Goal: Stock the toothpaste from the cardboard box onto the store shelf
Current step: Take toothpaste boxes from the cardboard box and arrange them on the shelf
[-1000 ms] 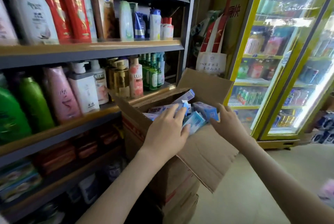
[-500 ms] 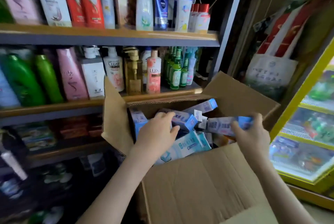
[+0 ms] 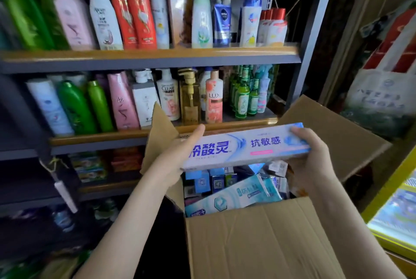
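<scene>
Toothpaste carton (image 3: 245, 147), long and pale blue with printed characters, is being held level above the open cardboard box (image 3: 258, 240), its long axis running left to right and its right end tilted slightly upward. Its printed face is being turned toward the camera. The carton's left end is being gripped by the left hand (image 3: 180, 155), with the thumb laid along the top edge and the other fingers hidden behind the pack. Its right end is being clasped by the right hand (image 3: 308, 155), whose fingers (image 3: 298, 131) are being curled over the upper corner while the palm is being pressed under the lower edge. Both hands are being kept closed on the carton, one at each end, with the middle of the pack left bare between them.

More toothpaste packs (image 3: 234, 193) are being shown lying jumbled inside the box below the held carton. The box's flaps are being held open, the far ones standing up toward the store shelf (image 3: 157, 134), where shampoo bottles (image 3: 126, 15) and green glass bottles (image 3: 244, 96) are being displayed upright in rows.
</scene>
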